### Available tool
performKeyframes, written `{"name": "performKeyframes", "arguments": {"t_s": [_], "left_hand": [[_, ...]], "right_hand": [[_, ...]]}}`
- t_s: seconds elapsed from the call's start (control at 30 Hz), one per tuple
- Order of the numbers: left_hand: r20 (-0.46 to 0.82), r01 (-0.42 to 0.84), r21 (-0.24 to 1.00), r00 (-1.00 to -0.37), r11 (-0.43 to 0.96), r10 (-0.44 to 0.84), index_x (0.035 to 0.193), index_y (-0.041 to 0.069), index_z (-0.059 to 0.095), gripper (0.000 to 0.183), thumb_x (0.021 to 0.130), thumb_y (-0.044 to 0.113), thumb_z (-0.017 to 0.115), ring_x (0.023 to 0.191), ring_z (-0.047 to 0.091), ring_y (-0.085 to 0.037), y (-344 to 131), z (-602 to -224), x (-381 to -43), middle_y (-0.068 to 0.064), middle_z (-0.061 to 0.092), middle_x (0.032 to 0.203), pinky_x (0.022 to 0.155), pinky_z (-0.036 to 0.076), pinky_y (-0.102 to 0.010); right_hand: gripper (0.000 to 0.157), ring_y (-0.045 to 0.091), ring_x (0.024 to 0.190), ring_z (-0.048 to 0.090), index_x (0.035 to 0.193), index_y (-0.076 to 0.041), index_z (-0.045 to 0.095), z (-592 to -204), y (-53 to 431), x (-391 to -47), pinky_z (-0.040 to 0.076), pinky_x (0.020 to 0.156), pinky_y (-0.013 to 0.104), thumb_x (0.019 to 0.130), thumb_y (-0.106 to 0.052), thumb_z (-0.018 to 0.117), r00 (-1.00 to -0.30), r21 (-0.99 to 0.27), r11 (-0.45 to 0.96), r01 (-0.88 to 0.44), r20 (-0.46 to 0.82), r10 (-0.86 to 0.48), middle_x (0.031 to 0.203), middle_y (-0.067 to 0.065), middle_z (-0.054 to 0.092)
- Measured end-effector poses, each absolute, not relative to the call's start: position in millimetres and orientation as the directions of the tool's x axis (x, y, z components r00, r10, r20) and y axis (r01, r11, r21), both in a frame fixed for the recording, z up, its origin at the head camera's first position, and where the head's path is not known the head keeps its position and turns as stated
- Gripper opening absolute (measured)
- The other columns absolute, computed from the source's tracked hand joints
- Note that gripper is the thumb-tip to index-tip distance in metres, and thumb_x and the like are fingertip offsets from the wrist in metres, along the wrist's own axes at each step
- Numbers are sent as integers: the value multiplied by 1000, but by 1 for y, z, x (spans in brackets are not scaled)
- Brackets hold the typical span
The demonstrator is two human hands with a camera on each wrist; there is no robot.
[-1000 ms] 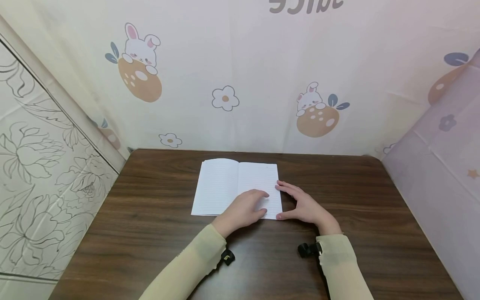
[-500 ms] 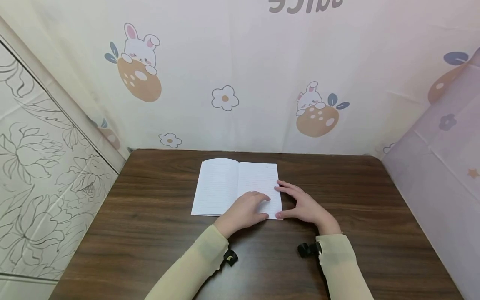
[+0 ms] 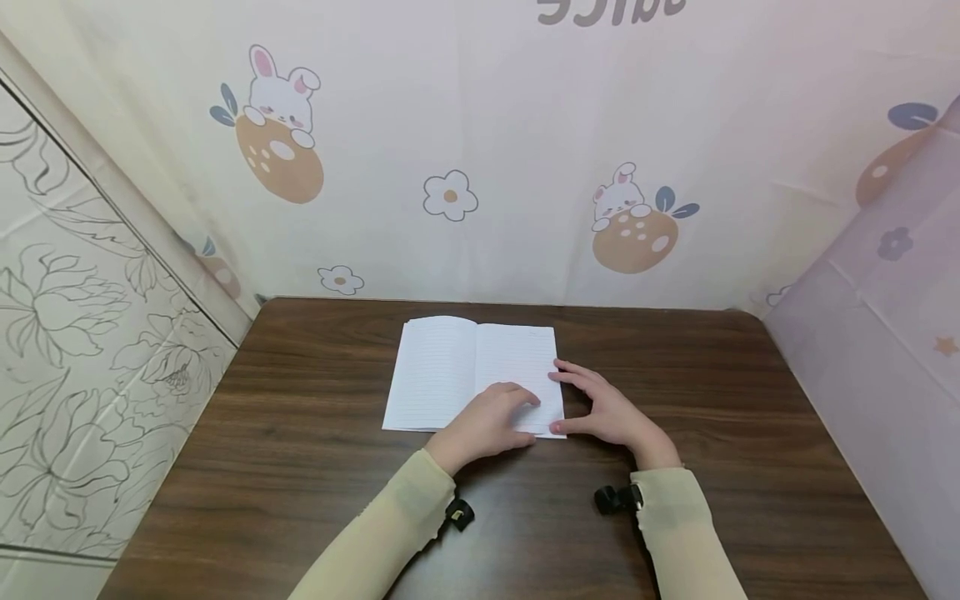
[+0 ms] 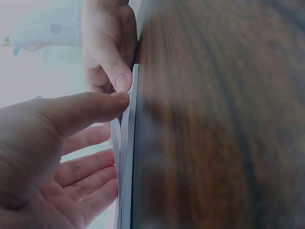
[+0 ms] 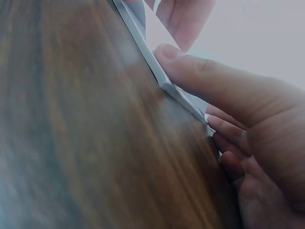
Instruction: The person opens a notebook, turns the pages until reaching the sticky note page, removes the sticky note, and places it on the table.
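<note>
An open notebook (image 3: 437, 375) with lined white pages lies flat on the dark wood table. My left hand (image 3: 487, 421) rests over the lower part of its right page, fingers stretched forward. In the left wrist view the left thumb (image 4: 102, 107) is right at the notebook's lower edge, where a few page edges stand slightly apart. Along the right side, my right hand (image 3: 609, 410) touches the page margin with its extended fingers. The right thumb (image 5: 183, 62) lies on the notebook's lower right corner, close to the left hand.
The wood-grain table (image 3: 315, 492) reaches back to a pale curtain (image 3: 525, 242) with rabbit and flower prints. A white panel (image 3: 67, 333) with line-drawn flowers stands at the left. Dark straps with small black wrist cameras (image 3: 615, 500) sit on both light sleeves.
My left hand has shifted slightly down and right on the page, its thumb now at the lower edge. The right thumb has crept a little left on the corner. The notebook stays put.
</note>
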State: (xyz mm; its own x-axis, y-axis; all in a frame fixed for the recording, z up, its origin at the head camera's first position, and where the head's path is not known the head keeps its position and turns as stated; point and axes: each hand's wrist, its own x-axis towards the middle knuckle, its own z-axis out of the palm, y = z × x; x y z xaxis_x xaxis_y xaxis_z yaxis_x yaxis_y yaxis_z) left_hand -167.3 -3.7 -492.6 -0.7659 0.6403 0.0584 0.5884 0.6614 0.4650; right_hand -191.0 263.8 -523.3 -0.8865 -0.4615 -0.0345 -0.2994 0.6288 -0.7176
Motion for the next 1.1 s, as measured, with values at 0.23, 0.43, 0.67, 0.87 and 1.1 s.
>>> {"name": "performKeyframes", "arguments": {"t_s": [0.23, 0.43, 0.67, 0.87, 1.1], "left_hand": [[45, 578, 461, -773, 673, 633, 134, 9, 73, 43, 96, 26, 87, 131, 65, -27, -3, -492, -167, -9, 73, 136, 116, 48, -37], [69, 581, 481, -771, 656, 633, 131, 8, 74, 40, 98, 28, 84, 129, 67, -27, -3, -493, -168, -8, 75, 132, 116, 48, -38], [112, 589, 503, -770, 632, 628, 124, 8, 77, 30, 101, 27, 78, 122, 70, -25, -3, -493, -169, -7, 78, 124, 111, 52, -38], [137, 594, 509, -770, 623, 623, 121, 7, 79, 22, 104, 21, 73, 115, 73, -23, -2, -494, -170, -6, 80, 118, 106, 54, -37], [162, 571, 514, -797, 640, 581, 113, 7, 81, 15, 107, 14, 70, 88, 67, -15, 0, -493, -172, -3, 79, 99, 86, 56, -32]], "right_hand": [[88, 42, 161, 29, 159, -15, 57, -522, 264, -190, 27, 123, 73, 86, -47, 94, -885, -719, 625, -305, -29, -465, 175, 8, 37], [88, 41, 162, 27, 160, -16, 56, -522, 266, -190, 26, 124, 73, 86, -47, 93, -875, -729, 616, -300, -46, -481, 177, 7, 34], [97, 40, 161, 30, 164, -12, 49, -522, 270, -190, 27, 124, 72, 85, -47, 94, -873, -731, 608, -311, -33, -486, 176, 9, 36], [102, 41, 162, 28, 167, -14, 45, -521, 270, -190, 26, 124, 72, 84, -48, 95, -878, -733, 613, -293, -47, -477, 177, 10, 34], [104, 41, 162, 28, 167, -14, 45, -521, 269, -191, 26, 125, 71, 83, -47, 96, -886, -738, 616, -276, -54, -461, 176, 11, 35]]}}
